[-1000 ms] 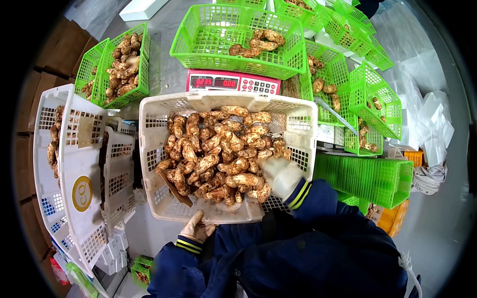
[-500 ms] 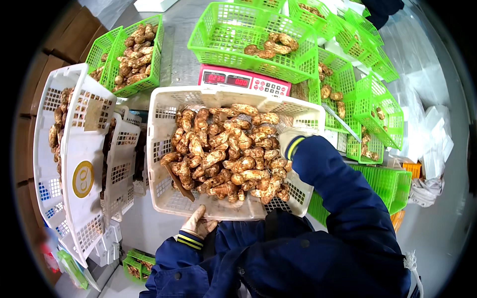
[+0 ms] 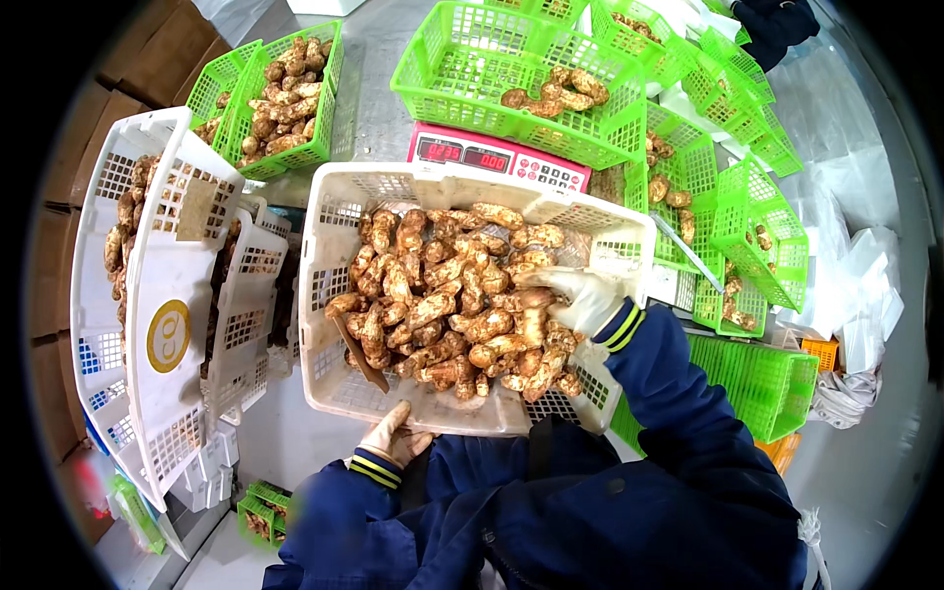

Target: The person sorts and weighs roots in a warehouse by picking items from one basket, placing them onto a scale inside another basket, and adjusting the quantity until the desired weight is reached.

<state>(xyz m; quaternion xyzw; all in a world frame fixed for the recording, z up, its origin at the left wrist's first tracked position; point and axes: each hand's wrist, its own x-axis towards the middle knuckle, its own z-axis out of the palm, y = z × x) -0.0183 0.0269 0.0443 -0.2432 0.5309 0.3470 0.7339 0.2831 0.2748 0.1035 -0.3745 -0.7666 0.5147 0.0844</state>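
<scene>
A white plastic basket (image 3: pixel 482 421) with perforated sides sits right in front of me, heaped with brown, scaly mushrooms (image 3: pixel 433 305). My left hand (image 3: pixel 396 440), in a pale glove, grips its near rim, thumb up and fingers curled at the edge. My right hand (image 3: pixel 587 298), also gloved, reaches over the right part of the heap. Its fingers close around the top of a mushroom (image 3: pixel 534 324) there; the fingertips are partly hidden. A flat brown strip (image 3: pixel 362 356) leans among the mushrooms at the basket's left. Behind the basket, a green basket (image 3: pixel 472 87) with several mushrooms rests on a pink scale (image 3: pixel 501 160).
Tilted white crates (image 3: pixel 157 295) stand on the left, near a green basket full of mushrooms (image 3: pixel 280 103). Green baskets (image 3: pixel 762 231) with a few mushrooms each crowd the right. Stacked green baskets (image 3: pixel 752 379) stand below them. A dark sleeve (image 3: pixel 772 25) shows at the far right.
My right hand has moved from the basket's right side inward over the heap, onto a mushroom. My left hand keeps its grip on the near rim. The view has shifted slightly.
</scene>
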